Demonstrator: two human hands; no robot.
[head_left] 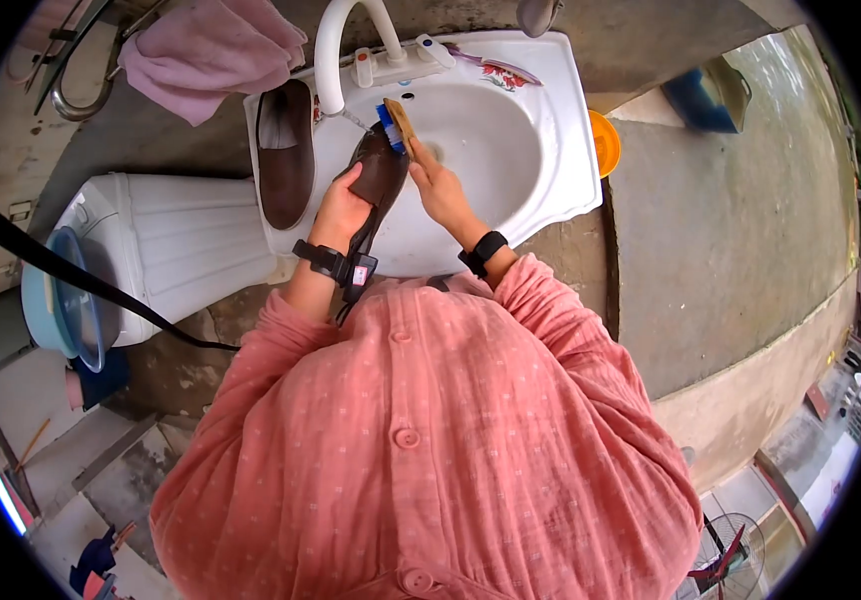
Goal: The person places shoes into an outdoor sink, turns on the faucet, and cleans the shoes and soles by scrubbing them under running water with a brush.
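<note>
Over the white sink (571, 130), my left hand (343, 208) is wrapped round a brown shoe (383, 180). My right hand (441, 190) grips a wooden brush (400, 122) whose blue and white bristles touch the toe end of that shoe. A second brown shoe (286, 165) lies on the sink's left edge. Just above the held shoe is the white curved faucet (329, 65), with a thin stream of water below its spout. My left palm is hidden.
A pink cloth (213, 55) hangs at the upper left. A toothbrush (511, 68) lies on the sink's back edge. An orange basin (605, 144) is right of the sink, a blue container (709, 98) beyond it. Left stands a white ribbed pedestal (186, 240) beside blue basins (76, 300).
</note>
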